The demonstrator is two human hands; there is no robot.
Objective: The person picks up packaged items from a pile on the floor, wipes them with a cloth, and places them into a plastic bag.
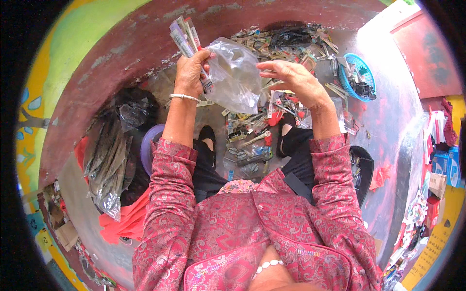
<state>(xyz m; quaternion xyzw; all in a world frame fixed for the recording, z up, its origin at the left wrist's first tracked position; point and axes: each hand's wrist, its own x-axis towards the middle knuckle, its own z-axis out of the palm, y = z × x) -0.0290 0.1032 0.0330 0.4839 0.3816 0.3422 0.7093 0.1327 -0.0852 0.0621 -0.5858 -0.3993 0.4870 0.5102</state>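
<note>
My left hand [191, 73] is wrapped round a bundle of slim, flat packages [183, 38] in purple, white and red. Their upper ends stick out above the fist, and a lower end shows beneath it. The same hand pinches a clear plastic bag [237, 72] at its upper left; the bag hangs spread out to the right and looks nearly see-through. My right hand [295, 82] is at the bag's right side with its fingers stretched out and apart. Nothing shows in it, and whether the fingertips touch the bag I cannot tell.
Between my feet and beyond lies a heap of mixed small packages [250, 157]. A blue basket [345, 77] with dark items stands at the right. Filled clear bags [108, 167], a purple round rim [147, 150] and red bags [127, 216] are at the left. A wall [104, 46] curves behind.
</note>
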